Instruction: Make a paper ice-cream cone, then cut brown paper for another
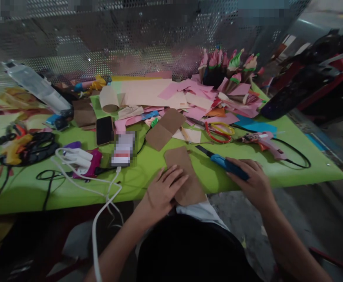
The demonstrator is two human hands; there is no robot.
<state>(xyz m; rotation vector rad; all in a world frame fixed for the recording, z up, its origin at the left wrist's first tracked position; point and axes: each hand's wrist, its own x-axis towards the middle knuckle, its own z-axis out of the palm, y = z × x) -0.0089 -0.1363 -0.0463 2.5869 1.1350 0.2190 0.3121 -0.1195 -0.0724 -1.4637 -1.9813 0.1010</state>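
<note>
My left hand (pixel 166 190) lies with its fingers spread on a brown cardboard piece (pixel 185 176) at the table's front edge. The piece overhangs the edge. To its right, my right hand (pixel 252 180) grips a blue utility knife (pixel 228 165), whose dark blade points up and left, away from the cardboard. A second brown cardboard piece (pixel 166 129), creased across the middle, lies just beyond the first. Red-handled and yellow-handled scissors (pixel 219 135) rest behind the knife.
The green table (pixel 142 172) holds a pink glue gun (pixel 266 143) at right, two phones, a magenta power strip (pixel 93 164) and white cables at left. Pink paper scraps (pixel 197 94), a clear bottle (pixel 39 86) and a dark bottle (pixel 291 88) stand or lie farther back.
</note>
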